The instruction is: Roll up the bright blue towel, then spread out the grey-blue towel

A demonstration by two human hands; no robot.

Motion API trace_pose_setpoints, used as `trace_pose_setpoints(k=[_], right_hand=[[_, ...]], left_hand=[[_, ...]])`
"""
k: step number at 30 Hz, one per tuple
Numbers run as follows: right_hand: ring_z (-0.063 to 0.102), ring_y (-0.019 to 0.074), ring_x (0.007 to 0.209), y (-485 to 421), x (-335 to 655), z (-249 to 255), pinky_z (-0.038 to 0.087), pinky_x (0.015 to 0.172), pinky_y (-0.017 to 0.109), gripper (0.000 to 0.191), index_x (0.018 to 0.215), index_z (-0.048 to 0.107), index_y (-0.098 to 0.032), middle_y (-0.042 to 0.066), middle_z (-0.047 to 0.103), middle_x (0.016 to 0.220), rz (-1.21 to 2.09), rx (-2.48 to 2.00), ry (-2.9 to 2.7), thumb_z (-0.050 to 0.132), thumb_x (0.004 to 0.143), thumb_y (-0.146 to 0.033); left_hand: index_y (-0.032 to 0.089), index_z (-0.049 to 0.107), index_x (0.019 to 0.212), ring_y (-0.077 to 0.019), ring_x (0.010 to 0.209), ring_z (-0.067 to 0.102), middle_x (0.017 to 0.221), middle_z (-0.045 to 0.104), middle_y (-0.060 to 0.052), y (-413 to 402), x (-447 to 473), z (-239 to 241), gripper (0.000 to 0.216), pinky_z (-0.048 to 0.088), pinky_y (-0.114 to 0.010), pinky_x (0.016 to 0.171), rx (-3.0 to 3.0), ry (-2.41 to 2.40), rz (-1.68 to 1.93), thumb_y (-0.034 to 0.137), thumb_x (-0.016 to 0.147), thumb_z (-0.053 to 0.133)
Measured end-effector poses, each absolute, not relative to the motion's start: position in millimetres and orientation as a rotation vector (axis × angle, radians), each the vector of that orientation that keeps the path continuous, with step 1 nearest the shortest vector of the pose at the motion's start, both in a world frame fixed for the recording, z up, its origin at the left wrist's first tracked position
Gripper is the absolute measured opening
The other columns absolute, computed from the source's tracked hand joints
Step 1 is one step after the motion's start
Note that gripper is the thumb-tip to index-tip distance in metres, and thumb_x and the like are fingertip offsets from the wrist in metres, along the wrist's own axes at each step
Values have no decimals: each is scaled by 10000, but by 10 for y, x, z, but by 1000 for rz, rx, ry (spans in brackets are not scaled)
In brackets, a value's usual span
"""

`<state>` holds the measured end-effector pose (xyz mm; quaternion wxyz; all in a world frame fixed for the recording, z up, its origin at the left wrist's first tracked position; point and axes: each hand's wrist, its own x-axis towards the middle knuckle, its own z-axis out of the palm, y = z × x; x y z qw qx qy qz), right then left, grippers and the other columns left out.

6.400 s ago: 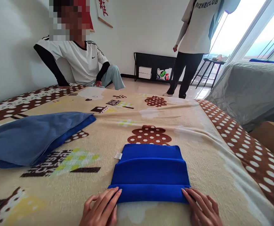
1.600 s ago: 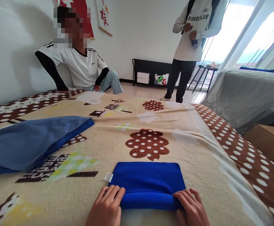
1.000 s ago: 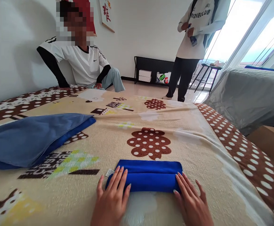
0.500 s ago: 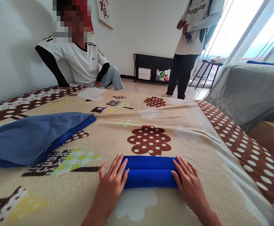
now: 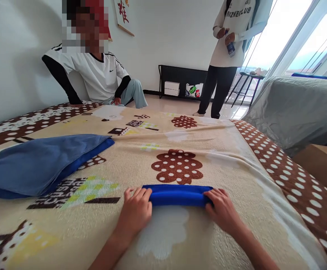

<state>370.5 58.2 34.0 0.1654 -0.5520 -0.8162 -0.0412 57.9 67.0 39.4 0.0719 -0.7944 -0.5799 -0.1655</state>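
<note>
Since half a second ago both hands have curled over the ends of the blue towel (image 5: 177,195), which has narrowed from a flat two-layer fold into a tight roll lying across the bed blanket (image 5: 236,157), just in front of the brown dotted tree print. Far left, a larger blue cloth (image 5: 42,163) lies well apart. The left hand (image 5: 135,210) grips the roll's left end, fingers bent over its top; the right hand (image 5: 222,210) does the same at the right end. Judging by this, even pressure from both ends and level wrists would keep the roll straight and stop its edges telescoping.
</note>
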Motion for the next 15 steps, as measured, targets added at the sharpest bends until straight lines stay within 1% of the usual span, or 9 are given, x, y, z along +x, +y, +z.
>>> trace_pose_setpoints(k=[1, 2, 4, 6, 7, 9, 11, 13, 15], right_hand=[[654, 225, 896, 673, 3637, 384, 441, 914, 432, 279, 971, 686, -198, 70, 719, 900, -129, -1590, -2321, 438, 863, -132], [650, 245, 936, 748, 3548, 410, 436, 928, 454, 310, 1011, 688, -176, 98, 718, 934, -140, -1595, -2321, 414, 875, -123], [608, 269, 1121, 840, 3328, 406, 403, 1011, 472, 421, 1220, 634, -145, 138, 684, 1169, -144, -1544, -2364, 394, 876, -103], [495, 254, 1313, 869, 3136, 345, 359, 1098, 433, 554, 1423, 481, -141, 123, 542, 1426, -120, -1441, -2440, 433, 872, -133], [437, 244, 1373, 867, 3084, 305, 339, 1129, 412, 602, 1477, 412, -141, 108, 468, 1499, -105, -1391, -2475, 458, 877, -167], [361, 234, 1433, 844, 3109, 227, 299, 1170, 408, 643, 1528, 323, -150, 88, 377, 1561, -86, -1329, -2517, 476, 909, -233], [326, 217, 1457, 806, 3288, 163, 271, 1191, 416, 632, 1555, 258, -187, 67, 335, 1582, -80, -1314, -2526, 453, 959, -266], [321, 209, 1461, 764, 3533, 115, 268, 1197, 429, 615, 1565, 223, -208, 67, 335, 1582, -77, -1335, -2506, 432, 992, -289], [329, 216, 1458, 745, 3736, 83, 281, 1193, 449, 615, 1566, 214, -202, 85, 354, 1572, -69, -1368, -2476, 434, 1003, -318]], left_hand=[[160, 681, 946, -300, 910, 674, 908, 727, -133, 753, 666, 457, 359, 360, -576, 949, -2397, -1742, -480, 46, 839, 357], [147, 682, 979, -311, 956, 668, 951, 726, -152, 821, 769, 505, 378, 352, -588, 974, -2417, -1717, -473, 42, 845, 345], [144, 653, 1157, -299, 1136, 624, 1162, 700, -161, 908, 994, 535, 419, 322, -544, 1070, -2524, -1611, -450, 65, 844, 385], [155, 559, 1335, -259, 1291, 540, 1354, 623, -130, 938, 1169, 483, 502, 293, -445, 1144, -2661, -1482, -422, 158, 838, 487], [159, 509, 1393, -250, 1335, 504, 1410, 585, -117, 939, 1207, 439, 560, 285, -416, 1160, -2710, -1439, -411, 215, 837, 529], [178, 423, 1465, -259, 1382, 456, 1473, 527, -111, 929, 1151, 351, 630, 276, -428, 1169, -2752, -1419, -399, 308, 863, 556], [230, 361, 1502, -262, 1399, 433, 1516, 479, -91, 920, 938, 288, 618, 281, -455, 1159, -2754, -1437, -394, 365, 921, 523], [256, 352, 1503, -259, 1391, 442, 1521, 475, -82, 927, 667, 258, 580, 298, -465, 1144, -2742, -1471, -391, 426, 963, 480], [243, 375, 1489, -262, 1374, 461, 1502, 495, -92, 952, 455, 252, 574, 307, -475, 1136, -2728, -1508, -391, 487, 975, 450]])
